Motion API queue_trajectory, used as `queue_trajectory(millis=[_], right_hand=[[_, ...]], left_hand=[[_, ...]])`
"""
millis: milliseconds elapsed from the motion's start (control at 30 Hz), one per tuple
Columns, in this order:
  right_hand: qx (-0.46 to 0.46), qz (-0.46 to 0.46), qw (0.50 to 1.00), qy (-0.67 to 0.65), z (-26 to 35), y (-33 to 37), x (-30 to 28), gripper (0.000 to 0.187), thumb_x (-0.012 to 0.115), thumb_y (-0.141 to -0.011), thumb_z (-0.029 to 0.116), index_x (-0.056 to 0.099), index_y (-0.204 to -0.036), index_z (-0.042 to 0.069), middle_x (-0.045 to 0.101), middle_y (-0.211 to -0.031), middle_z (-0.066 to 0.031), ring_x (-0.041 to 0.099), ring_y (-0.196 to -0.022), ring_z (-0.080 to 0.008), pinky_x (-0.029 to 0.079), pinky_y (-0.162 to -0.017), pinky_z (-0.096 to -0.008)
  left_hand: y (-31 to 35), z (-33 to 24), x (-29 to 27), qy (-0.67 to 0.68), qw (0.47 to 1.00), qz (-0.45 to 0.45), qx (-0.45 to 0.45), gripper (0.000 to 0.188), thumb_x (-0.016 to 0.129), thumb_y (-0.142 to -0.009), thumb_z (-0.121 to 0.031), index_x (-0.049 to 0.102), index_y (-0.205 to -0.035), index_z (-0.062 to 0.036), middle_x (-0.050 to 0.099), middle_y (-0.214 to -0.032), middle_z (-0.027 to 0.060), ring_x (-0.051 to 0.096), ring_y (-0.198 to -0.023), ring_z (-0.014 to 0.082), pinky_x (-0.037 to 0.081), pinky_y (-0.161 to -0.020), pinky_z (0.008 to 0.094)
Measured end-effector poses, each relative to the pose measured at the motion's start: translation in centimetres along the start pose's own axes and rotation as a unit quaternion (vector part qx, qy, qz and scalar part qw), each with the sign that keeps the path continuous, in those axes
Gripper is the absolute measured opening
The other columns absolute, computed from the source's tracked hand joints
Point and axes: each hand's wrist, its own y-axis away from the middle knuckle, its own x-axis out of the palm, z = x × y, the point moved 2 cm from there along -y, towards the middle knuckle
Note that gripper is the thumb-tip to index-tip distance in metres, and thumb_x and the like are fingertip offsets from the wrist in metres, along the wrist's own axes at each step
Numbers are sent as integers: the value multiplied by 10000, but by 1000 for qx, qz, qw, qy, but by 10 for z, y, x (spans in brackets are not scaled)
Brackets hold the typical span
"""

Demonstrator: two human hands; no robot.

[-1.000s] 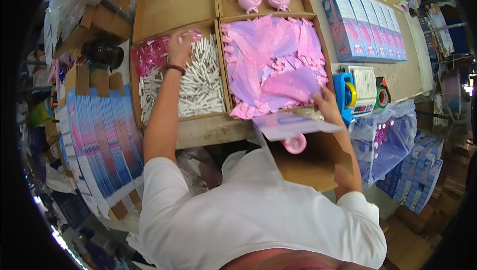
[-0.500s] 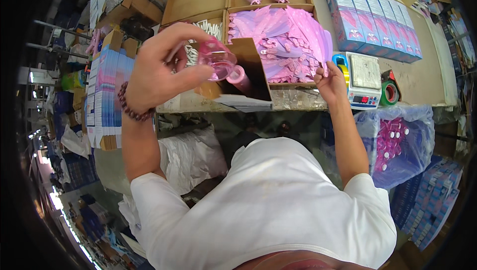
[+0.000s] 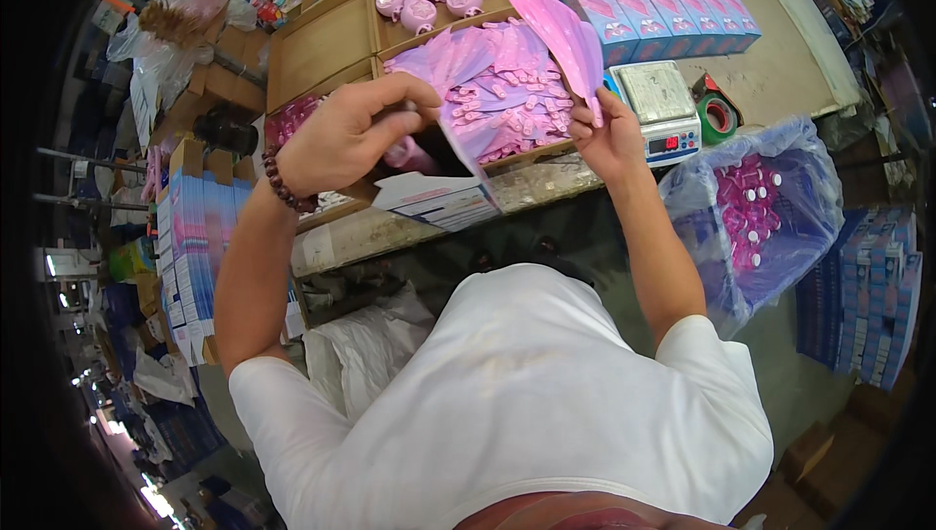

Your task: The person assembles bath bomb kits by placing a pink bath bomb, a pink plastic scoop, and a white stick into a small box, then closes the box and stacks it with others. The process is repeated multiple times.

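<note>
The right hand (image 3: 614, 143) pinches the pink wing (image 3: 556, 25), likely bendy, by its handy narrow end; the left hand (image 3: 341, 138) half-curls, grip hidden.

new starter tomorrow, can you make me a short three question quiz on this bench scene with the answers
1. What does the person's right hand hold?
2. True or false: the green tape roll lies to the left of the scale.
3. Fill in: the magenta bottles sit in a container lined with ____.

Key
1. A pink-and-purple wing-shaped piece.
2. False; it lies to the right.
3. Plastic film.
</note>
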Motion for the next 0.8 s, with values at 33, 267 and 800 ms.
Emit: queue_trajectory(millis=[33,267,800], right_hand=[[-2,12,1000,4,2,3,-3,124,478,-988,180,481,-880,120,425,-660,-3,415,-605,-128,338,-537,-272],[-208,-98,940,250,3,44,71,230,482,-991,132,544,-1191,37,605,-829,-4,543,-659,-99,513,-663,-274],[-50,285,259,921,-83,42,271,244,571,-852,139,683,-1066,101,651,-790,-154,636,-723,-304,505,-688,-380]], left_hand=[[3,0,1,-10,1000,-4,21,198,515,-944,-10,581,-1127,28,642,-1041,66,610,-919,129,487,-854,267],[63,26,-19,16,916,-306,259,649,755,-825,-301,461,-1312,11,484,-1365,140,474,-1253,220,387,-1025,346],[56,126,71,104,892,-392,200,942,817,-707,-456,351,-1393,-8,372,-1382,208,334,-1324,345,268,-1097,445]])
